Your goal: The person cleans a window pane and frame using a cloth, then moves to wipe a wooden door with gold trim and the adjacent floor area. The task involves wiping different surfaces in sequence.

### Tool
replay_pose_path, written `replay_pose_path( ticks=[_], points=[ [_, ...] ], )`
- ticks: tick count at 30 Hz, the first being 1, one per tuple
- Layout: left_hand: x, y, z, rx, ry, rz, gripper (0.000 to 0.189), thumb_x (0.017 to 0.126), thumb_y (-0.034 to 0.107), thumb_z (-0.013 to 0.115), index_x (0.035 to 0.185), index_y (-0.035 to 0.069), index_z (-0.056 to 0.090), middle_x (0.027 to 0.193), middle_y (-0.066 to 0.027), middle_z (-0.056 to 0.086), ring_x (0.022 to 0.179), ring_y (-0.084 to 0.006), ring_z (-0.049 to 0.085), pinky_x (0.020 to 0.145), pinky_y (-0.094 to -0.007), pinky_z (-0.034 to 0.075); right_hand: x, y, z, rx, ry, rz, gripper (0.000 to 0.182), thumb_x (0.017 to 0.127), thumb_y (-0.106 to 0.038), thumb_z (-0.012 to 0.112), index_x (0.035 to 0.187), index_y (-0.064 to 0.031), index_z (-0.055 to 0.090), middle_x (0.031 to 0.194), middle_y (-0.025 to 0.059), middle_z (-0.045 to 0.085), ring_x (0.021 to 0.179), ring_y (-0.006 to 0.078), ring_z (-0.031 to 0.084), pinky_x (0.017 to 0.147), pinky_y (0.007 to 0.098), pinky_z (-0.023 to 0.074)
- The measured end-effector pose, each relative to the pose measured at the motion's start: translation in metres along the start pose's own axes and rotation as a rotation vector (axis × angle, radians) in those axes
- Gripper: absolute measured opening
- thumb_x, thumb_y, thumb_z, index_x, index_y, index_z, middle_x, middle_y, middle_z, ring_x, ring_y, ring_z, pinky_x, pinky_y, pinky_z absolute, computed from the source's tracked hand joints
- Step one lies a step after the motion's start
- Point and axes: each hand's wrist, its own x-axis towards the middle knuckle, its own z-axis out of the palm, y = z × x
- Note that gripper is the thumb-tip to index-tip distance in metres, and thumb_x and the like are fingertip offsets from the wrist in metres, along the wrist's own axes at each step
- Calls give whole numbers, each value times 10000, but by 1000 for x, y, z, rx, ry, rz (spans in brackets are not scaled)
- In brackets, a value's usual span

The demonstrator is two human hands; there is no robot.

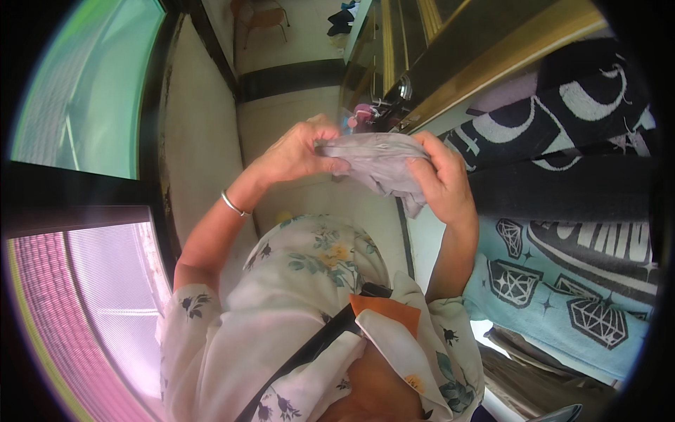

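Observation:
A thin, crumpled grey-lilac cloth point(377, 153) is stretched between my two hands at the middle of the view, in front of my body. My left hand point(300, 150), with a silver bangle on the wrist, pinches its left end between thumb and fingers. At the other end my right hand point(443, 174) grips the cloth, thumb on top and fingers behind its edge. A loose fold hangs below, near the right hand. What the cloth is exactly cannot be told.
Black towels point(548, 179) with white patterns and a light blue towel point(559, 316) hang at the right, beside a gold-framed glazed cabinet point(453, 63). A window point(105, 105) lies at the left. An orange chair point(261, 18) stands at the far end.

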Motion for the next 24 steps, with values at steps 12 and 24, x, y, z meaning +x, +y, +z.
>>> replay_pose_path(
  ticks=[12,24],
  points=[
    [-31,-71,-46,-313,-128,-280,308,824,197,800,687,26,584,721,60,529,666,-60,430,565,-273,361,41,4,-4,620,382,65,225,886,-71,518,1064,36,607,968,54,643,895,111,582,846,231,439],
    [-15,32,38,498,256,210,412,780,193,721,1132,4,622,1063,-150,597,858,-319,609,791,-390,513,27,70,122,908,6,67,731,900,-160,654,1501,-40,255,1415,131,464,1282,239,481,1080,384,400]
  ],
)
